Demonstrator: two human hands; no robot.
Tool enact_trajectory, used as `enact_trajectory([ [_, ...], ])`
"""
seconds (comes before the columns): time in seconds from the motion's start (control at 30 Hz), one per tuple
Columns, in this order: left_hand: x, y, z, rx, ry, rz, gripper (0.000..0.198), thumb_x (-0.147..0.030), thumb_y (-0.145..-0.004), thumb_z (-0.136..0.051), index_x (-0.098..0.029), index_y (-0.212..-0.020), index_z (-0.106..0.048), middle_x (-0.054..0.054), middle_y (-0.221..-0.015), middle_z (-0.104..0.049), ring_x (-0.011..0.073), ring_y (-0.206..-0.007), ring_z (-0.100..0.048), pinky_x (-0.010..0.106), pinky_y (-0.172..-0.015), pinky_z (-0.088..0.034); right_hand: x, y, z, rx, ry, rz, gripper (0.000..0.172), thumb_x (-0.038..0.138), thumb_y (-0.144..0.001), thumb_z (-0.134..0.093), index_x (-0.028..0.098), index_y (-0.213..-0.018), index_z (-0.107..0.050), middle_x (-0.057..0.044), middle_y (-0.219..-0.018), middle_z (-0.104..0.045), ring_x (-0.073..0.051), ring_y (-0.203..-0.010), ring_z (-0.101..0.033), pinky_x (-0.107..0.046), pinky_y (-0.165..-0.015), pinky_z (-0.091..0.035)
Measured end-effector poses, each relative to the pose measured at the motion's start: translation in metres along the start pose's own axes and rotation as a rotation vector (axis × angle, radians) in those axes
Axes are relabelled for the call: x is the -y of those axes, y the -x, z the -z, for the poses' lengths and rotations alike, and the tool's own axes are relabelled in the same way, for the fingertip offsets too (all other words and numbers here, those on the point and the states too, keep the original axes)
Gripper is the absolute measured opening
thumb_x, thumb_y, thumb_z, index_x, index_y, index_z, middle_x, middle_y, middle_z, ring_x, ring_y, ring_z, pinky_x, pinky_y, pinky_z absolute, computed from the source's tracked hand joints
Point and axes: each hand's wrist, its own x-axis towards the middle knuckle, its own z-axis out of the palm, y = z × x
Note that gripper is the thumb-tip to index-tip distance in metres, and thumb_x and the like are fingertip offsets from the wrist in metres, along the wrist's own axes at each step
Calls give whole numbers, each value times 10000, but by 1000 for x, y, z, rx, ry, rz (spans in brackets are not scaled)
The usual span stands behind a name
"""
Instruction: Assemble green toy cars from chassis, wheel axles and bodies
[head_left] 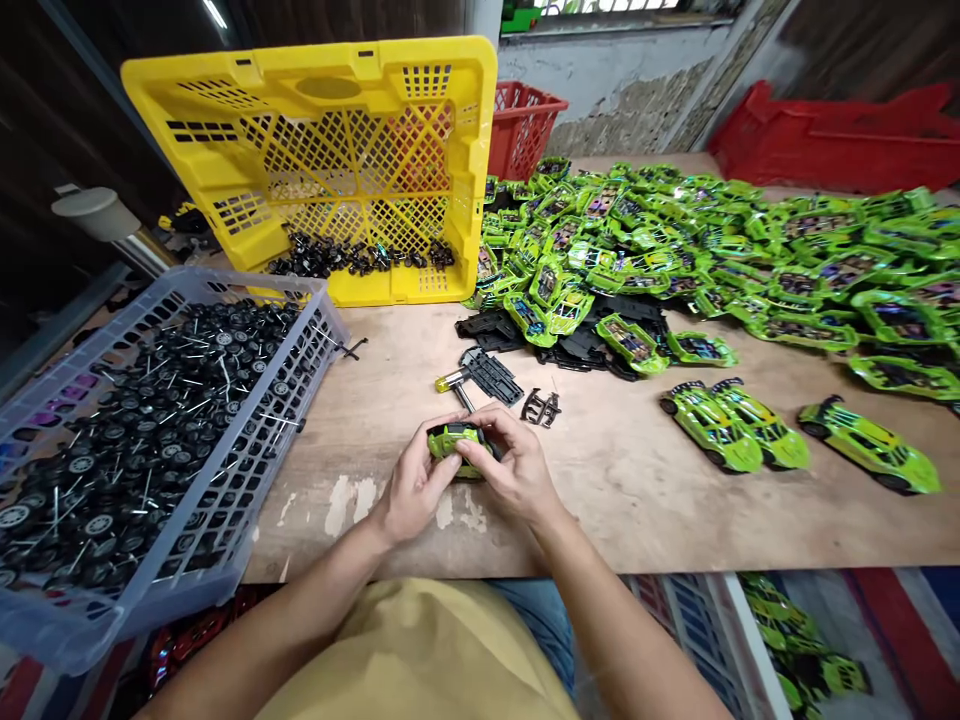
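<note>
A green toy car [448, 438] is held between my two hands near the table's front edge. My left hand [418, 480] grips its left side, and my right hand [514, 462] wraps round the right side, with the thumb pressed on top. Just beyond the hands lie a black chassis plate [493, 375], a screwdriver with a yellow handle [450, 381] and a small black part [541, 408]. To the right stand three green cars with wheels, one of them apart [870, 445]. The underside of the held car is hidden.
A clear crate [289, 400] full of wheels and axles stands left. Behind it a yellow crate [486, 180] leans on its side with small black parts. Green car shells [645, 250] cover the back right, near red crates [832, 140].
</note>
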Motion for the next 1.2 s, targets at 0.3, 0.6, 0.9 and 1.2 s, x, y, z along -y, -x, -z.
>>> enact_trajectory([
  [0.3, -14, -5, -10, -1, -333, -128, 179, -201, -898, -557, -170, -1075, -554, 61, -1034, -628, 173, -996, -612, 283, -913, -478, 22, -14, -7, -155, 269, 39, 347, 344, -962, -465, 222, -646, -388, 28, -634, -415, -131, -617, -444, -275, -613, -350],
  [0.6, -13, -5, -23, -66, -545, -250, 284, -83, -840, -495, -179, -1101, -552, 68, -1026, -644, 180, -977, -619, 292, -876, -479, 13, -27, -15, -260, 257, -11, 404, 356, -1022, -269, 231, -651, -368, 32, -587, -403, -122, -527, -399, -272, -559, -305],
  [0.9, -6, -6, -24, -69, -386, -149, 214, -204, -870, -574, -174, -1082, -588, 56, -1008, -656, 170, -937, -620, 277, -862, -484, 6, -26, -10, -251, -25, -146, 526, 554, -997, -227, 223, -634, -415, 19, -598, -454, -130, -578, -461, -260, -592, -387],
  [1.2, -3, -9, 14, -48, 24, 67, 421, -357, -778, -741, -156, -1113, -586, 74, -1066, -686, 198, -971, -647, 305, -875, -508, 13, 4, -11, -53, -163, -142, 216, 336, -846, -659, 200, -994, -580, -29, -920, -608, -150, -799, -579, -269, -719, -500],
])
